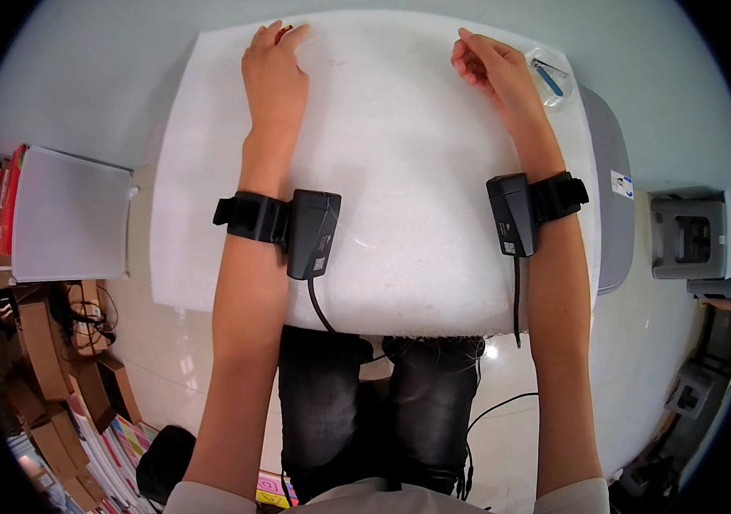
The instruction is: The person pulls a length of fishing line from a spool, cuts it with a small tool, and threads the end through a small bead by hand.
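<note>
At the far left of a white foam-covered table (404, 193), my left hand (275, 77) reaches over a small red and yellow object (284, 32). The object shows between my fingers; whether they grip it is unclear. A faint clear edge, maybe of a transparent dish, shows beside the fingertips. My right hand (497, 70) is at the far right with its fingers curled in, and nothing shows in them. Just right of it, a clear plastic dish (561, 99) holds a nail clipper (548, 78) with a blue part. Each wrist wears a black strapped device with a cable.
A grey rounded panel (612, 238) juts out past the table's right side. Left on the floor stand a white-topped box (73, 215) and several cardboard boxes (44, 350). A grey plastic step stool (689, 238) is at right. Cables (500, 405) run beside my legs.
</note>
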Motion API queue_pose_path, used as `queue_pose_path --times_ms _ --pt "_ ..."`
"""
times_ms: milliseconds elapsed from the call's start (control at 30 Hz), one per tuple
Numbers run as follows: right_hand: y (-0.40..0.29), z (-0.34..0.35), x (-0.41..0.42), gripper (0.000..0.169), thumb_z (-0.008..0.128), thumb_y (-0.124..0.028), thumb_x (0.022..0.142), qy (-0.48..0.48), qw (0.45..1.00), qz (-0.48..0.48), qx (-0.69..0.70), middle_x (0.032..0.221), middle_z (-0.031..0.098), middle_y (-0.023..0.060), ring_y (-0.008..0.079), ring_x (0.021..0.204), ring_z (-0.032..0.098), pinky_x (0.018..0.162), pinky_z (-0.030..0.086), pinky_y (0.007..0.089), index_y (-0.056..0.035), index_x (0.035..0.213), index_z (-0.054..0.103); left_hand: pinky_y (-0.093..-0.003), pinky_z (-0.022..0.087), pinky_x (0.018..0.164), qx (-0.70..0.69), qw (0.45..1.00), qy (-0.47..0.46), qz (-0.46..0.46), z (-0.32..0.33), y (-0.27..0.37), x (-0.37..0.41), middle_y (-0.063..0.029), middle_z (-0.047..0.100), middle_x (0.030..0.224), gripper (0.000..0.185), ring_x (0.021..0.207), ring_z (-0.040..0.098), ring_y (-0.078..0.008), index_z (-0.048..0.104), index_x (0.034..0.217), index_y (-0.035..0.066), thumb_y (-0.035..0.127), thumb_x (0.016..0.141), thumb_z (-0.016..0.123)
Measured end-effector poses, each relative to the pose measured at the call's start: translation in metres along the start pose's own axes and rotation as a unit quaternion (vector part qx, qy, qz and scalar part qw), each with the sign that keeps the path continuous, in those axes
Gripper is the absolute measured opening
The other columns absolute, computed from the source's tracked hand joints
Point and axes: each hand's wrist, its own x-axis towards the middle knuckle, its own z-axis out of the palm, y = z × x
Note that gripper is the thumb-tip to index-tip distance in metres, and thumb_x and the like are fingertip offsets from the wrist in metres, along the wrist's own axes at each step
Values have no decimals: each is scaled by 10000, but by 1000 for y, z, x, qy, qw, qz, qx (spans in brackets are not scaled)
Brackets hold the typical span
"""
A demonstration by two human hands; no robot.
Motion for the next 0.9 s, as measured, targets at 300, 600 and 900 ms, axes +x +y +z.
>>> queue_pose_path --times_ms 300,600,900 --pt "0 -1 -3 306 514 -295 884 -7 1000 -17 -20 648 560 -22 54 620 485 583 374 186 -66 707 615 -361 367 880 -12 998 -30 54 -26 24 10 21 586 1015 55 972 511 -208 678 790 149 146 735 679" --pt "1 -1 2 287 522 -293 895 -29 999 -22 -24 677 543 -20 55 639 473 607 376 176 -67 737 598 -333 297 869 -8 986 -111 123 -33 31 17 54 571 888 13 836 500 -154 666 720 154 143 714 668" --pt "-4 0 -1 310 456 -251 937 -37 999 0 13 655 529 -8 68 593 474 552 389 192 -59 725 577 -331 286 881 0 973 -111 205 -25 29 17 55 552 967 81 909 502 -160 629 804 128 104 731 655"
